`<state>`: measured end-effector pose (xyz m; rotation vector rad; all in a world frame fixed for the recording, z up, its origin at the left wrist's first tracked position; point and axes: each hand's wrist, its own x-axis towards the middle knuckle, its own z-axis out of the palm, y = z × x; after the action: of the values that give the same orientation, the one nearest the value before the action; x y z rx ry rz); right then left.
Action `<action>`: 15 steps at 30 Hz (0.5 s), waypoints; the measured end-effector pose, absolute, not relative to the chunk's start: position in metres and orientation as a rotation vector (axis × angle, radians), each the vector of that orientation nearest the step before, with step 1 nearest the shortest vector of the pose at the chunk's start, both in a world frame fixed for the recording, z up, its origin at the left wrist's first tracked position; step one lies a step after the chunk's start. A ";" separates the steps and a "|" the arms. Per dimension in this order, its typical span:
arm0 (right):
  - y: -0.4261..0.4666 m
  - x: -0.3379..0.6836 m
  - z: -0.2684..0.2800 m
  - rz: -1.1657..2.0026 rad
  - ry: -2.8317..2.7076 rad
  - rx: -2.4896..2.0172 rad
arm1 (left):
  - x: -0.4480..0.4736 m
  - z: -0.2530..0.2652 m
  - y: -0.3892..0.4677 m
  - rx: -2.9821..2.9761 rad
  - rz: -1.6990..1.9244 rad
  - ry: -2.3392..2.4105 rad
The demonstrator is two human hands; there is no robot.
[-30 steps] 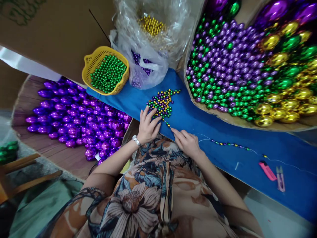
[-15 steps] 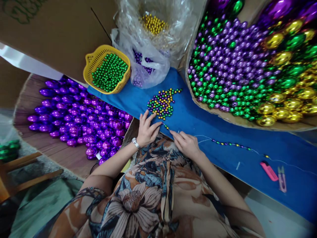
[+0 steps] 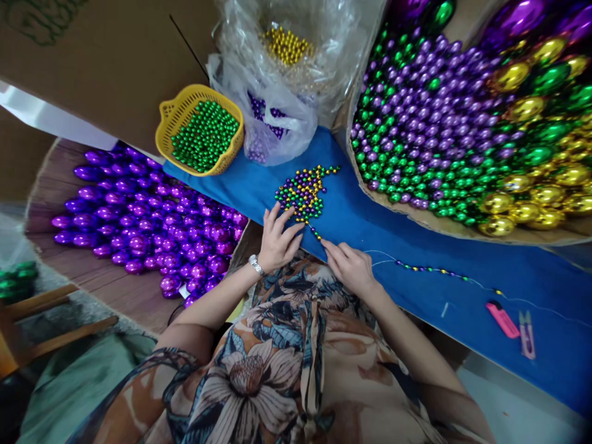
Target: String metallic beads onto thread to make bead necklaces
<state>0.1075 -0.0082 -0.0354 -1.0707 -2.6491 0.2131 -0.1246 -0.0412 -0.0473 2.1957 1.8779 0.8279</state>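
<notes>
Small purple, green and gold beads lie in a loose pile (image 3: pixel 303 191) on the blue cloth. My left hand (image 3: pixel 280 242) is at the pile's near edge, its fingers spread and fingertips close to the beads. My right hand (image 3: pixel 352 269) is closed in a pinch on a short bead string (image 3: pixel 316 234), which points toward the pile. Whether a needle runs through these beads is too fine to tell. Behind my right hand, thin pale thread leads to a longer beaded strand (image 3: pixel 430 269) lying on the cloth.
A yellow basket (image 3: pixel 161 137) holds green beads, beside plastic bags (image 3: pixel 296 132) of purple and gold ones. At right stands a large box (image 3: pixel 416 217) of mixed shiny beads; at left, a box of purple baubles (image 3: pixel 139 216). A pink cutter (image 3: pixel 502 319) and thread snips (image 3: pixel 526 336) lie at right.
Both hands have shifted slightly to the right. The bead string's tip has moved from beside my left fingers to the near edge of the pile.
</notes>
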 end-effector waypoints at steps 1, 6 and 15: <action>-0.008 0.108 -0.035 0.206 -2.645 -1.087 | -0.124 -0.048 -0.040 2.203 0.842 1.879; -0.008 0.106 -0.036 0.234 -2.675 -1.148 | -0.121 -0.052 -0.036 2.209 0.837 1.904; -0.006 0.104 -0.037 0.303 -2.696 -1.152 | -0.126 -0.057 -0.038 2.202 0.862 1.915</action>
<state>0.1036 -0.0063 -0.0369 -1.1523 -2.6960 0.3031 -0.1258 -0.0375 -0.0570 2.2024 1.9151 0.8625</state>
